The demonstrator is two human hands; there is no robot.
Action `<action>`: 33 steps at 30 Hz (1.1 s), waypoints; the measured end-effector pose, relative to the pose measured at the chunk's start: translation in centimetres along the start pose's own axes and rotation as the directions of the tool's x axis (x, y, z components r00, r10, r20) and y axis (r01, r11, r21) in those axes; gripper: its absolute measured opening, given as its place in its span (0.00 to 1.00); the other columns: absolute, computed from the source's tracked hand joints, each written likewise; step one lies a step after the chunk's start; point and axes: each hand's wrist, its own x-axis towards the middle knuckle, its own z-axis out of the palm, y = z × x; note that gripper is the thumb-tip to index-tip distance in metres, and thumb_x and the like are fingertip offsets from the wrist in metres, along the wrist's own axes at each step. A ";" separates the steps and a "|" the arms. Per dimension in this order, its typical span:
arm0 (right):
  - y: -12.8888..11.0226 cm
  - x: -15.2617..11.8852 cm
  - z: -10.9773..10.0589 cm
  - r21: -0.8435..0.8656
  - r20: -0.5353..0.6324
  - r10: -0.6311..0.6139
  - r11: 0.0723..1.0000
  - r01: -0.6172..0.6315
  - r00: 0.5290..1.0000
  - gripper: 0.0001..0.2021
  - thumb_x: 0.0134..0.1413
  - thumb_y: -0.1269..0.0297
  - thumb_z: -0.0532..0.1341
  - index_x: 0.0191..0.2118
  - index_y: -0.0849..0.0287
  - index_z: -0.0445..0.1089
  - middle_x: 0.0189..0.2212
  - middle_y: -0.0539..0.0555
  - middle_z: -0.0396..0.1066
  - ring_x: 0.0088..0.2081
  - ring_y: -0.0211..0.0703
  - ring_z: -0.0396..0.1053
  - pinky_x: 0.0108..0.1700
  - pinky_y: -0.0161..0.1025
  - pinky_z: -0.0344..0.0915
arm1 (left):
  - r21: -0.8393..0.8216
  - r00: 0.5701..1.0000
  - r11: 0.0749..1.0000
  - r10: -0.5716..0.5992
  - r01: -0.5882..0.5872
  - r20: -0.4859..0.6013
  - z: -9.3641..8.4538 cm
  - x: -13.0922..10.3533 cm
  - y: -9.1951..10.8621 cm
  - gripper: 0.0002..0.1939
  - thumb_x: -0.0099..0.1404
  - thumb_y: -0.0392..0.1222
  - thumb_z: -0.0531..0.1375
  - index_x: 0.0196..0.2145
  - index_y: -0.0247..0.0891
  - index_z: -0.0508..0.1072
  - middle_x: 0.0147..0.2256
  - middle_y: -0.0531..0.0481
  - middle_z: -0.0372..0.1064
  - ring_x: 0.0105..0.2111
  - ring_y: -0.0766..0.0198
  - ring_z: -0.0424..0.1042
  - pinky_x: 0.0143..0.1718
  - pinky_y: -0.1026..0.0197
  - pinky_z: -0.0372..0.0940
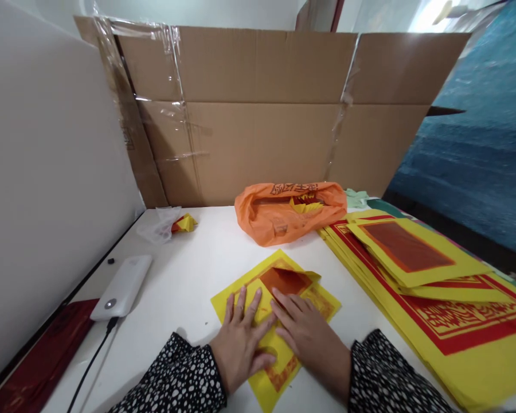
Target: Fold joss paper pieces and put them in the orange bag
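Note:
A yellow paper sheet (276,384) with orange-red print lies turned like a diamond on the white table. Folded paper with a dark orange patch rests on its middle, and one flap stands up a little at the right. My left hand (241,338) lies on the yellow paper with its fingers spread. Beside it, my right hand (305,332) presses on the same paper, fingers stretched out and fairly close together, its fingertips near my left index finger. Neither hand grasps anything. The palms hide part of the folded paper.
An orange plastic bag (262,226) holding folded yellow paper is behind the sheet. Stacked yellow and red papers (477,344) lie right. At left are a white power bank (126,284) with a cable, a small folded piece (186,223) and a dark red item (47,355). Cardboard (262,143) stands behind.

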 end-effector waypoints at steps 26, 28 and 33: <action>7.3 5.4 -3.4 0.543 -0.077 0.267 0.820 -0.184 0.961 0.03 0.54 0.71 0.62 0.31 0.58 0.67 0.31 0.49 0.66 0.34 0.41 0.66 0.38 0.38 0.62 | -0.348 0.931 0.937 -0.120 -0.008 -0.344 -3.0 6.2 -4.0 0.35 0.60 0.25 0.57 0.63 0.41 0.57 0.51 0.44 0.70 0.50 0.56 0.69 0.53 0.50 0.65; 6.1 4.7 -4.5 0.441 -0.225 0.134 0.897 -0.021 0.965 0.04 0.58 0.73 0.58 0.35 0.57 0.68 0.35 0.52 0.70 0.39 0.43 0.67 0.44 0.41 0.61 | -0.232 0.914 0.971 -0.036 -0.064 -0.404 -3.3 5.5 -4.3 0.26 0.67 0.27 0.52 0.60 0.41 0.62 0.48 0.45 0.72 0.49 0.57 0.69 0.52 0.50 0.65; 3.9 1.9 -4.6 0.191 -0.183 -0.229 0.946 0.263 0.956 0.11 0.65 0.74 0.53 0.43 0.55 0.71 0.39 0.54 0.75 0.43 0.44 0.69 0.49 0.45 0.58 | -0.099 0.922 0.975 0.152 -0.199 -0.356 -1.1 3.0 -5.2 0.19 0.73 0.37 0.48 0.59 0.41 0.65 0.54 0.44 0.70 0.56 0.58 0.66 0.57 0.50 0.64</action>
